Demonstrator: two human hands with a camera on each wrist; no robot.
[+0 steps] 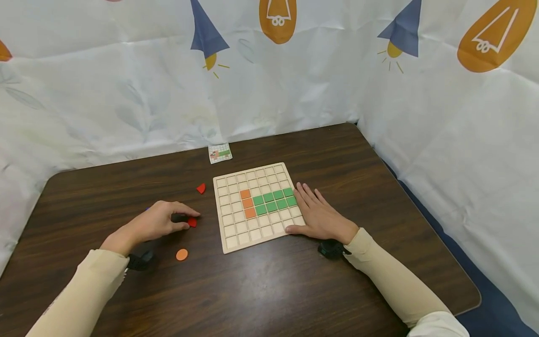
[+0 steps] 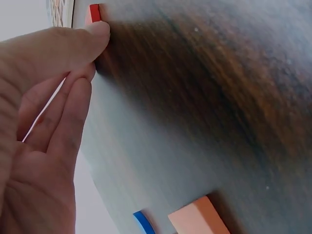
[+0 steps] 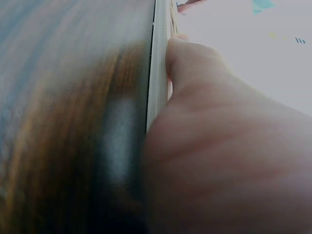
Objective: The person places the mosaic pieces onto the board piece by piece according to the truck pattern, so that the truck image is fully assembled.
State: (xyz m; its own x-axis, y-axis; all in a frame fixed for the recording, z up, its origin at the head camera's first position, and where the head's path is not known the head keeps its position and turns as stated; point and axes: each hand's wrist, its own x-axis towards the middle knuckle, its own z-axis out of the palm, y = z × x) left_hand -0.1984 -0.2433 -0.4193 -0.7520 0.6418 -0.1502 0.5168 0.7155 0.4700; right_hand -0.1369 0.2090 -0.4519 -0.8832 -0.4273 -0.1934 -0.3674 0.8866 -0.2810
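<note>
My left hand (image 1: 157,220) is low over the table to the left of the grid board (image 1: 229,242). Its thumb and fingertips pinch a small red piece (image 1: 192,222); in the left wrist view the thumb covers part of that red piece (image 2: 94,11). The right hand (image 1: 322,217) rests on the board's right edge with fingers straight and the thumb at the near corner. On the pale wooden board, a column of orange squares (image 1: 247,203) stands left of two rows of green squares (image 1: 272,206). In the right wrist view the right hand (image 3: 219,141) hides much of the board.
Another red piece (image 1: 201,188) lies left of the board, and an orange disc (image 1: 182,254) nearer me. A printed pattern card (image 1: 220,153) lies at the table's back edge. Blue (image 2: 144,222) and orange pieces (image 2: 200,219) sit near the left hand. Behind hangs a patterned white curtain (image 1: 168,84).
</note>
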